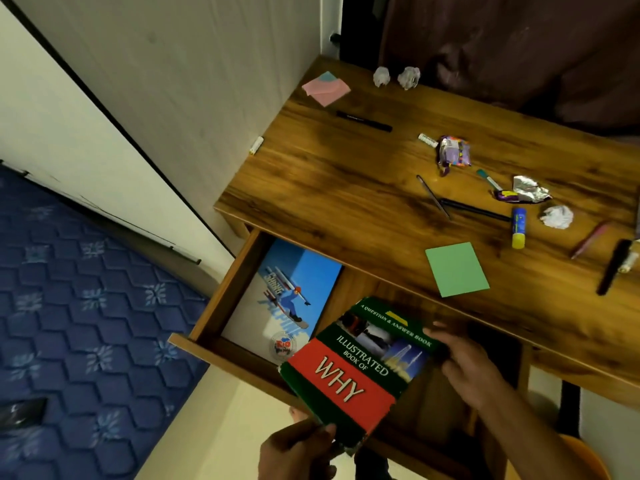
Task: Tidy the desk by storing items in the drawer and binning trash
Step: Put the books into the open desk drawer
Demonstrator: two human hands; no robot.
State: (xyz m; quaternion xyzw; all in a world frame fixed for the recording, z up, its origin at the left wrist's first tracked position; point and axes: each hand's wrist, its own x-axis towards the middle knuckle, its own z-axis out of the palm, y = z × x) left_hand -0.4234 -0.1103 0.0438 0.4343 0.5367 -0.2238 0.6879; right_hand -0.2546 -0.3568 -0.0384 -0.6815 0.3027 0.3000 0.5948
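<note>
Now both hands, left hand (298, 452), right hand (465, 368), grip pinching "Illustrated Book of WHY" book (356, 368) over open drawer (207, 336)

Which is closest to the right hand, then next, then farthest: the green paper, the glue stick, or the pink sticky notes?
From the right hand:
1. Green paper, on the desk's near edge, just above the hand.
2. Glue stick, farther back on the right.
3. Pink sticky notes, at the far left corner.
</note>
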